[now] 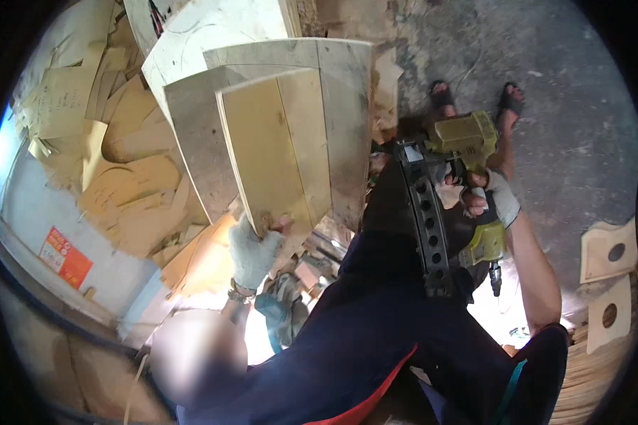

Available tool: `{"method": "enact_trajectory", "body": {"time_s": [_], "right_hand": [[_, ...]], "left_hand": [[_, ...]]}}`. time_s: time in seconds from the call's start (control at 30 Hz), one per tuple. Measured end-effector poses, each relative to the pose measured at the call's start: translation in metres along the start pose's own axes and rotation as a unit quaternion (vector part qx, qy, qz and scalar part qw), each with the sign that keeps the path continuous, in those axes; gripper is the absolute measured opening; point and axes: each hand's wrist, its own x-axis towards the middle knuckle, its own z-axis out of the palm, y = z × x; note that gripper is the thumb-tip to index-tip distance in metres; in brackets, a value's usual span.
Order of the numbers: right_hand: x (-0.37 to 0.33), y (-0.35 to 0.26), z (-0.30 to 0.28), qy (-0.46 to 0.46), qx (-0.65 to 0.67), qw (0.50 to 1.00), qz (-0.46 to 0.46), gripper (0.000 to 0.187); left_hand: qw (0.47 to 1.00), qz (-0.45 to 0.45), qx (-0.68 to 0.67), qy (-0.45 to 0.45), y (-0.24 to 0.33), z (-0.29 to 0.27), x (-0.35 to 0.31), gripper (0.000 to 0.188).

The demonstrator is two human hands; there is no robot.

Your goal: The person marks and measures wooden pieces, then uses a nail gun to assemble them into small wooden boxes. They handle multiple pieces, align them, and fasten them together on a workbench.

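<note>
My left hand [254, 253], in a white work glove with bare fingertips, grips the near end of a curved plywood panel [266, 142]. Its fingertips rest on the panel's face. A pencil-like line runs lengthwise down that pale board, which lies over a larger greyish curved panel [344, 106]. On the right, my right hand [500, 198], gloved the same way, is closed around the handle of a yellow-green pneumatic nail gun [468, 134]. The gun's long black magazine [427, 227] has a row of round holes and lies over my dark-clothed leg. An air fitting [495, 278] sticks out of the handle's end.
Plywood offcuts and paper-like templates [131, 191] pile up on the left. A white panel with an orange label [65, 256] stands near them. Cut boards with round holes [608, 251] sit at the far right. Sandalled feet [510, 99] show on the concrete floor [567, 149].
</note>
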Motion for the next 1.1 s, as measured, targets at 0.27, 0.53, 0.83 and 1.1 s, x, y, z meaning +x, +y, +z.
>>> {"method": "enact_trajectory", "body": {"time_s": [0.27, 0.53, 0.83, 1.1], "right_hand": [[-0.032, 0.024, 0.146, 0.034, 0.019, 0.989, -0.140, 0.068], [-0.014, 0.044, 0.244, -0.018, -0.025, 0.991, -0.129, 0.054], [-0.014, 0.043, 0.292, 0.054, -0.112, 0.989, -0.075, 0.054], [-0.014, 0.041, 0.314, 0.110, -0.099, 0.989, 0.007, 0.048]], "left_hand": [[0.968, 0.062, -0.245, 0.012, -0.032, -0.120, 0.031, 0.033], [0.874, 0.147, -0.462, 0.015, -0.091, -0.138, 0.039, 0.062], [0.874, 0.145, -0.463, 0.038, -0.132, -0.127, 0.044, 0.059], [0.844, 0.197, -0.496, -0.048, -0.151, -0.121, 0.059, 0.061]]}}
